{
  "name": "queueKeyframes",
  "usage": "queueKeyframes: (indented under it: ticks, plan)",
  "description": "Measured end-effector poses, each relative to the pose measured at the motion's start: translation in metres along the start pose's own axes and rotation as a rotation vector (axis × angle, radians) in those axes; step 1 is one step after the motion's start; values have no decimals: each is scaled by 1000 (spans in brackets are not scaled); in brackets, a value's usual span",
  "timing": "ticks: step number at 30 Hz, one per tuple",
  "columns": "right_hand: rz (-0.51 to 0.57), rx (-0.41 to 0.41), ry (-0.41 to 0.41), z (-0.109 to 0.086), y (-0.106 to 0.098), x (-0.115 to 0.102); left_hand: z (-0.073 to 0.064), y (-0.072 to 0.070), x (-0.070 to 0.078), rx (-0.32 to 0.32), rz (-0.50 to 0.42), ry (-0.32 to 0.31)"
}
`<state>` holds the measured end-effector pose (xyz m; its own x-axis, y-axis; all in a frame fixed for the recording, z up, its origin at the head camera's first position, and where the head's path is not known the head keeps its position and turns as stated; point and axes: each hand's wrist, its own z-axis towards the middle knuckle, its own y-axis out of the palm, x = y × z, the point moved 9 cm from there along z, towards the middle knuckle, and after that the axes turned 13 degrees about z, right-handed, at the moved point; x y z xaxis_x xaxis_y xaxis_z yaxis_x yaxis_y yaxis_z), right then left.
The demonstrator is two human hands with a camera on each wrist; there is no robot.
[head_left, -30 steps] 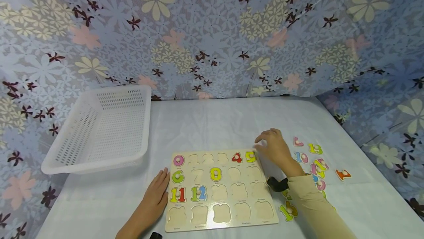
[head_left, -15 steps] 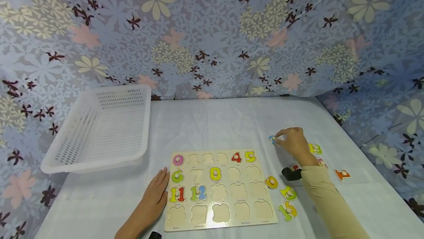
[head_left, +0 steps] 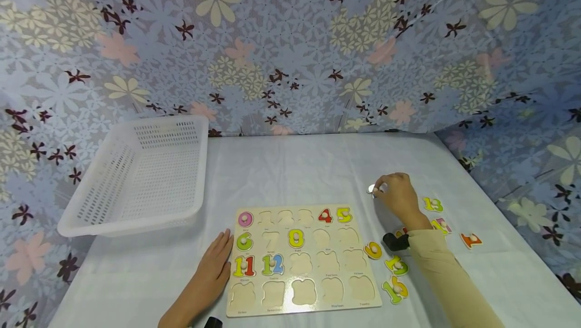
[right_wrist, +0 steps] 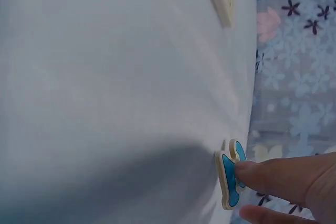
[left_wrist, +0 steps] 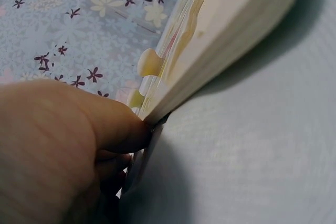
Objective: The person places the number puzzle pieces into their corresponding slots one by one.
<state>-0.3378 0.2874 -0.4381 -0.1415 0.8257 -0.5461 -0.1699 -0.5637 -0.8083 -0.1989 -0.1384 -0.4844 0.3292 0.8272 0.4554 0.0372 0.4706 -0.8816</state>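
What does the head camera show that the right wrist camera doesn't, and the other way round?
Only the head view shows the left hand, the white basket, the orange 1 and the loose 13.

Only the right wrist view clearly shows the blue face of the held piece; from the head, it is mostly pale glare.

Both show the right hand with a fingertip on that piece, the white tablecloth and the floral cloth.
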Motion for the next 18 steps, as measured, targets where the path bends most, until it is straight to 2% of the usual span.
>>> queueKeyframes:
  ticks: [6,14,18]
  plan:
    - [-28,46,-106,-8,4,-29,0,-2,0,-2,-2,-8]
    - [16,-49,-246,-22,31,-80,1,2,-4,-15,14,-17]
    - [1,-90,-310,-26,44,-105,1,2,-2,-3,7,-3]
